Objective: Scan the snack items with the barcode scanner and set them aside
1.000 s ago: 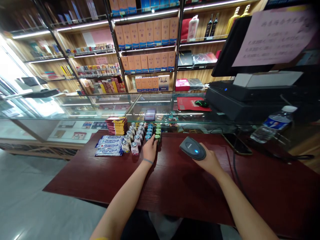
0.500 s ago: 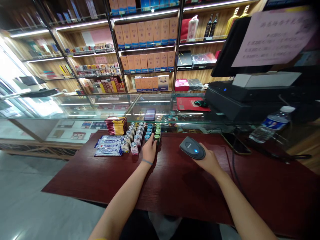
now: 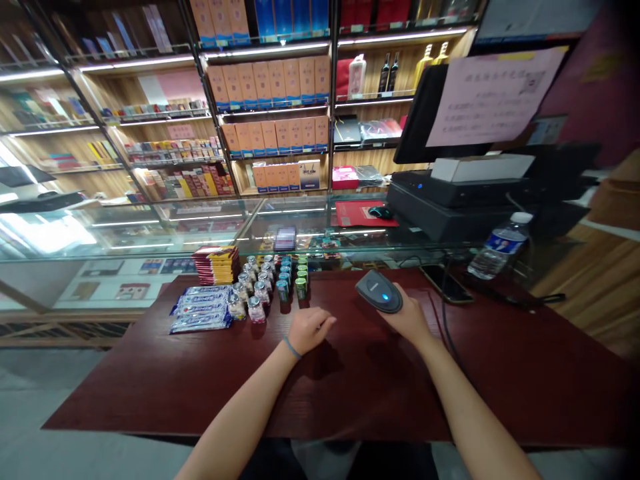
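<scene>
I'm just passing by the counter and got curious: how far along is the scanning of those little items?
Nothing looks set aside as done: the small bottles, green cans and candy bars all sit in tidy rows. In hand: the right hand holds the scanner, its light on. The left hand hovers over the table, loosely curled; whether it holds anything is hidden. Seemingly most remains.

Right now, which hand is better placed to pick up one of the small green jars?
Left. The left hand is free, just in front of the green jars; the right hand is occupied holding the barcode scanner, farther right.
</scene>
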A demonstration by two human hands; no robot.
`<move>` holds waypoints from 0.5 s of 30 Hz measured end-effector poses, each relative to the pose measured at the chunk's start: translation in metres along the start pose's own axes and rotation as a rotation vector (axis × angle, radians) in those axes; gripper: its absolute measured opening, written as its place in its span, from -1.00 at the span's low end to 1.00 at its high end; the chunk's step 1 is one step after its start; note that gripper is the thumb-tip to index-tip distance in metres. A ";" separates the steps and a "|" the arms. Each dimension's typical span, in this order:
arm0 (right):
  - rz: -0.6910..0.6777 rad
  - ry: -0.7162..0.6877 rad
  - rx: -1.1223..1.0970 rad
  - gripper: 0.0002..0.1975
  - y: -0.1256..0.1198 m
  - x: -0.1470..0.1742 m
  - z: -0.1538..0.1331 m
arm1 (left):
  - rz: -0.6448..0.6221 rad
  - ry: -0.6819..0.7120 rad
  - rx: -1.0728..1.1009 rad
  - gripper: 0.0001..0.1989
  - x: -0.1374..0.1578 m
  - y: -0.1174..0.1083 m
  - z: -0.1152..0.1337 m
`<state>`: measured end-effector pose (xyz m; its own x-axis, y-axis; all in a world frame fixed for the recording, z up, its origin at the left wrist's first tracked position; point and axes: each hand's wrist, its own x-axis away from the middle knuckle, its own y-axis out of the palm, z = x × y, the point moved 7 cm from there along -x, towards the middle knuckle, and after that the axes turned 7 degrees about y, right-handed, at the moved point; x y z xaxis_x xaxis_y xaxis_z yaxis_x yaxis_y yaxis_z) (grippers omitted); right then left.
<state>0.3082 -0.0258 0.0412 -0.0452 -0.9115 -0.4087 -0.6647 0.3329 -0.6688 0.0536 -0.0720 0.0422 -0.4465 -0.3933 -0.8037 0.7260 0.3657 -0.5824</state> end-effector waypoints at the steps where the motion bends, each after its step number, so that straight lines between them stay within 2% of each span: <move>1: 0.021 0.015 0.018 -0.69 -0.003 -0.001 0.004 | -0.024 0.022 0.001 -0.73 0.000 0.005 0.004; 5: 0.106 0.041 0.045 -0.68 -0.015 -0.002 0.014 | -0.057 0.049 -0.002 -0.72 0.000 0.012 0.010; 10: 0.124 0.067 0.026 -0.67 -0.022 -0.002 0.014 | -0.034 -0.010 0.000 -0.78 0.000 0.006 0.003; 13: 0.107 0.076 0.024 -0.68 -0.021 -0.002 0.011 | 0.101 -0.130 -0.046 -0.89 0.000 -0.008 -0.013; 15: 0.097 0.082 0.033 -0.68 -0.020 -0.001 0.010 | 0.212 -0.255 -0.117 -0.76 0.003 -0.019 -0.030</move>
<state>0.3291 -0.0288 0.0492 -0.1697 -0.8910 -0.4211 -0.6295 0.4267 -0.6493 0.0230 -0.0552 0.0473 -0.1367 -0.4907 -0.8605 0.7169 0.5505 -0.4278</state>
